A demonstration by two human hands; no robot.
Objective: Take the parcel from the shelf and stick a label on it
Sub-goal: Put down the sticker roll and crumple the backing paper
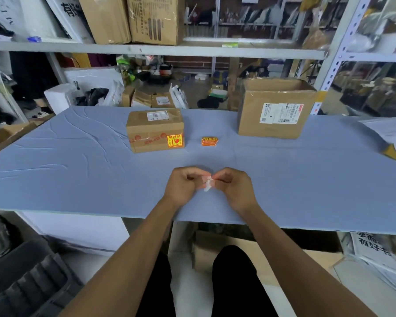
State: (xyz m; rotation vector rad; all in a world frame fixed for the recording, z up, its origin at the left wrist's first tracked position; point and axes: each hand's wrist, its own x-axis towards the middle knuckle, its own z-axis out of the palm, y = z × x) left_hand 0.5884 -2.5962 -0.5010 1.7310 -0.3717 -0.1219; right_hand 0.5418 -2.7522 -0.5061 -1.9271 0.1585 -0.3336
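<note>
On the blue tabletop (78, 156), a small taped cardboard parcel (155, 130) sits upright with a yellow-and-red fragile label (175, 140) already on the lower right of its near face and a white shipping label (157, 115) on its top, which suggests the sticking step is done for this box. Just to its right, apart from it, lies a short stack of matching fragile labels (209, 141), placed within easy reach. Nearer the front edge, the person's left hand (183, 186) and right hand (234, 187) meet, fingers curled, pinching a small crumpled scrap of white paper (207, 183) between them; it looks like peeled sticker backing being balled up for disposal, though blur leaves that uncertain. A larger open carton (274, 110) bearing a shipping label stands well apart at the back right. Behind, metal shelving (156, 50) holds more cartons.
</note>
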